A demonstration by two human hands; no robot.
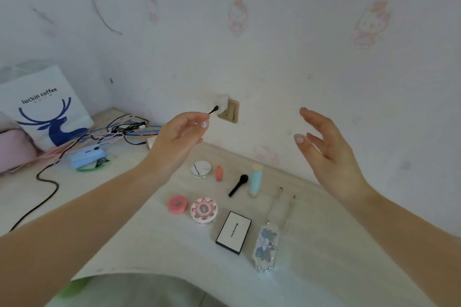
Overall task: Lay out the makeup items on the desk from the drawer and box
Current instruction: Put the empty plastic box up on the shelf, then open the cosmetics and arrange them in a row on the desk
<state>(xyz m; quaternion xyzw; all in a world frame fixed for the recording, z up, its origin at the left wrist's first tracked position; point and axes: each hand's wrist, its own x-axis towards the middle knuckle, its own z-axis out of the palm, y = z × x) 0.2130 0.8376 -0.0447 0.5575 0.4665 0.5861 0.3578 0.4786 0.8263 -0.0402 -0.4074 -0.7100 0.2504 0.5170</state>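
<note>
Left hand (pixel 178 136) is up in the air over the pale wood-grain desk (pixel 139 239), thumb and forefinger pinched on a tiny thin black-tipped applicator stick (pixel 213 110), while the right hand (pixel 326 149) just hovers beside it with fingers loose and spread, holding nothing, the two hands well apart. Most of the spread looks done already: round white compact (pixel 201 169), small coral tube (pixel 219 173), short black brush (pixel 238 185) and pale blue tube with a cream cap (pixel 256 179) in the back row, then the pink round pot (pixel 177 204), the frilly pink-and-white flower-shaped compact (pixel 204 209), the white flat rectangular palette with black edging (pixel 233 232) and the glittery clear case with a blue cartoon print (pixel 266 247) in front, with two thin clear-handled brushes (pixel 277 203) lying near the blue tube. If it were me I'd set the little stick down in the open patch right of those brushes, lying the same direction as them so the row reads tidy. It's so light it could roll or get lost, so lower it flat and let go only once it's touching the desk. I can't see the drawer or box from here. The tangle of black and pink cables (pixel 119 132) on the left is worth keeping it away from.
</note>
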